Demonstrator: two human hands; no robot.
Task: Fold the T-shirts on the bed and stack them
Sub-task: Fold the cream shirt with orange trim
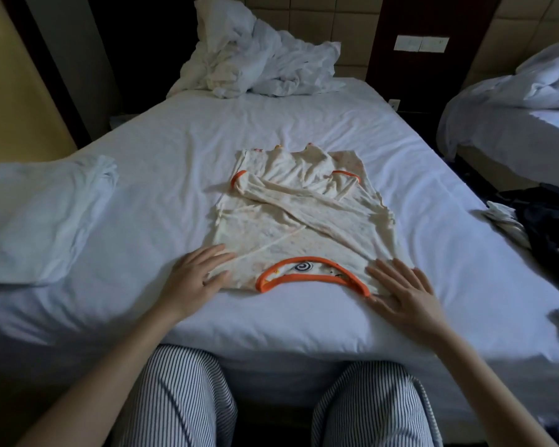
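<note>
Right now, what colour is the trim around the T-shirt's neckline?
Orange, on a cream T-shirt; the neckline trim shows clearly in the head view.

We are in a bedroom, and it looks to us like a twin hotel room. We see a bed (pixel 175 130) in plain white sheets, with a crumpled white duvet (pixel 265 59) heaped at its head. A second bed (pixel 497 130) with the same white linen stands near it on the right. Behind both runs a padded wall (pixel 320 24) of square tan panels, and between them a dark wood panel (pixel 397 69) carries a switch plate (pixel 421 44).
</note>
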